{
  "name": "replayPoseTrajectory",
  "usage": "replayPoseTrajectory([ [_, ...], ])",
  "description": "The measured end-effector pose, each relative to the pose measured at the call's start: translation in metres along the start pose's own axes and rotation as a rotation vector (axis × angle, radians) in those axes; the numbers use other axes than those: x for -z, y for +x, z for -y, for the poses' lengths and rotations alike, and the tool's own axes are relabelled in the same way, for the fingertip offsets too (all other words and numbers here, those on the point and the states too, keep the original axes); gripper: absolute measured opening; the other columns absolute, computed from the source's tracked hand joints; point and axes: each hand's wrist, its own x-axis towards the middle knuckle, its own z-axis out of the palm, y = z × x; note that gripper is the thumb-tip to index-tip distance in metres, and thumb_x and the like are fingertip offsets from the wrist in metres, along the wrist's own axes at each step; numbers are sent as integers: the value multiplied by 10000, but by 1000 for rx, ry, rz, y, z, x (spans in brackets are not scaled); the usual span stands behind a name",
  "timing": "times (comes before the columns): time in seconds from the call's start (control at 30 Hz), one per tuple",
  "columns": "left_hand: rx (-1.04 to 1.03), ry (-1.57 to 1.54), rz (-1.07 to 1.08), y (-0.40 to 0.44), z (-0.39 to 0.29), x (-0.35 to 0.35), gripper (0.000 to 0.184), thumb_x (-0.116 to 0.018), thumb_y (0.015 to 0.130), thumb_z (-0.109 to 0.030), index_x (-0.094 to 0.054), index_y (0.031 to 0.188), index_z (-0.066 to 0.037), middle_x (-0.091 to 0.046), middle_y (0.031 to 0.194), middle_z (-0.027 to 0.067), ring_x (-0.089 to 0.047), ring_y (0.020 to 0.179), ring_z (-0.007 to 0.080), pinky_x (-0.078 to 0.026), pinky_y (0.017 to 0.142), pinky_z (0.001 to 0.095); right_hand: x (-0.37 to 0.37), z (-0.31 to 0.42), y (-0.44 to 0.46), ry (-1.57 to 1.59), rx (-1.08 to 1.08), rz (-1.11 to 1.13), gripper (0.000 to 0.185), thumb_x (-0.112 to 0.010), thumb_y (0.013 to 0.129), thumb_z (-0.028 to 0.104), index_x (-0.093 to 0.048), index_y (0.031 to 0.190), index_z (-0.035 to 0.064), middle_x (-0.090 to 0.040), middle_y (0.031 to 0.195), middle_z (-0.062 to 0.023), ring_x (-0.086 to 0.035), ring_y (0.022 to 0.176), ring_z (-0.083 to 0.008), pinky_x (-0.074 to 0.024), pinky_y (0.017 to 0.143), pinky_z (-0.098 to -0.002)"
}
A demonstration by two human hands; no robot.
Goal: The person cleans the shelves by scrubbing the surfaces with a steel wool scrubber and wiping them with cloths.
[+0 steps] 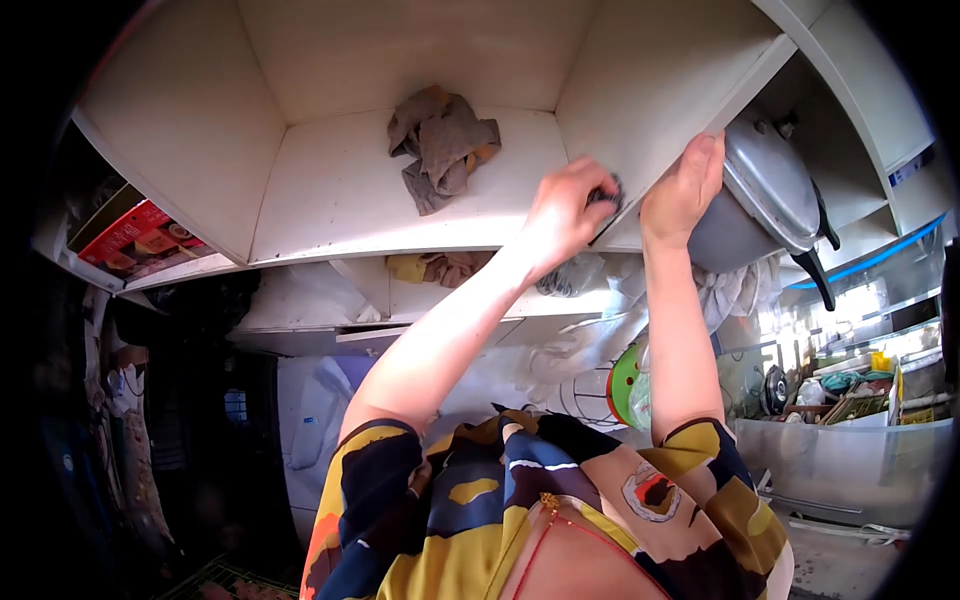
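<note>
My left hand [570, 207] is closed around a small dark scrubbing pad [612, 190], perhaps steel wool. It presses low in the right front corner of a white cupboard compartment [340, 190], where the shelf meets the side panel. My right hand [683, 190] grips the front edge of that upright panel [745, 85]; some of its fingers are hidden. A crumpled grey-brown cloth [450, 145] lies towards the back of the shelf, left of my hands.
Right of the panel stands a large metal pressure cooker [770, 180] with black handles, close to my right hand. A red box [140, 240] sits in the left compartment. Below are folded cloths [450, 268] and a green round item [626, 385]. A clear plastic bin [850, 460] stands at right.
</note>
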Motion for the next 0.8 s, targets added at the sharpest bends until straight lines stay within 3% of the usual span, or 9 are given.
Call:
replayPoseTrajectory([
  [0.07, 46, 149, 184, -29, 31, -4, 177, -693, 739, -19, -611, 893, 12, -610, 912, 163, -613, 901, 347, -479, 781, 377, -3, 3, -2, -22, 44, 4, 472, -389, 1035, 394, -483, 1231, -25, -565, 1122, -88, -529, 1001, -186, -394, 913, -296],
  [0.1, 35, 153, 172, -24, 30, -3, 177, -693, 739, -19, -611, 893, 12, -610, 912, 163, -613, 901, 347, -479, 781, 377, -4, 5, -4, -38, 33, -3, 470, -389, 1036, 387, -482, 1233, -29, -565, 1124, -92, -525, 1006, -186, -389, 919, -295],
  [0.3, 57, 48, -154, 47, 44, -4, 223, -667, 781, -50, -652, 997, 2, -656, 1002, 177, -630, 951, 361, -485, 847, 396, -5, 4, -7, 17, -18, -26, 487, -385, 1039, 390, -469, 1251, -41, -551, 1123, -104, -510, 1029, -190, -374, 937, -294],
  [0.37, 260, 100, -247, 67, 79, -10, 303, -632, 823, -59, -654, 1120, -3, -656, 1123, 194, -627, 1036, 355, -484, 892, 374, -2, 1, -6, -78, 41, 10, 493, -383, 1041, 388, -462, 1259, -48, -539, 1149, -109, -509, 1058, -204, -371, 947, -297],
  [0.47, 322, 166, -273, 68, 87, -23, 355, -612, 844, -62, -630, 1192, 6, -634, 1192, 211, -612, 1098, 349, -473, 937, 366, -3, -1, -8, -69, 41, -10, 493, -376, 1044, 382, -468, 1252, -55, -522, 1170, -112, -503, 1082, -217, -369, 954, -304],
  [0.53, 229, 115, -252, 49, 74, -26, 368, -593, 850, -52, -612, 1209, 25, -635, 1178, 224, -603, 1108, 360, -458, 970, 379, -3, -1, -9, -71, 49, -20, 494, -373, 1045, 383, -474, 1245, -57, -513, 1185, -112, -502, 1087, -222, -369, 956, -307],
  [0.6, 1, 200, -237, 29, 52, -27, 402, -581, 855, -40, -587, 1253, 16, -614, 1223, 227, -582, 1145, 366, -439, 999, 380, -6, -1, -11, -69, 52, -23, 496, -371, 1045, 384, -480, 1238, -60, -505, 1200, -113, -501, 1092, -227, -369, 959, -311],
  [0.73, 28, 142, -224, 47, 71, -22, 405, -561, 859, -24, -576, 1262, 17, -580, 1279, 225, -547, 1188, 376, -417, 1025, 378, -7, 1, -11, -87, 64, -8, 491, -363, 1047, 377, -491, 1226, -62, -502, 1202, -118, -497, 1100, -230, -365, 969, -320],
  [0.8, 207, -74, -199, 65, 76, -19, 385, -566, 828, -11, -604, 1211, 13, -556, 1300, 216, -496, 1207, 405, -406, 1032, 424, -6, 3, -11, -100, 79, -4, 489, -361, 1048, 375, -492, 1222, -63, -501, 1202, -120, -497, 1102, -232, -363, 972, -322],
])
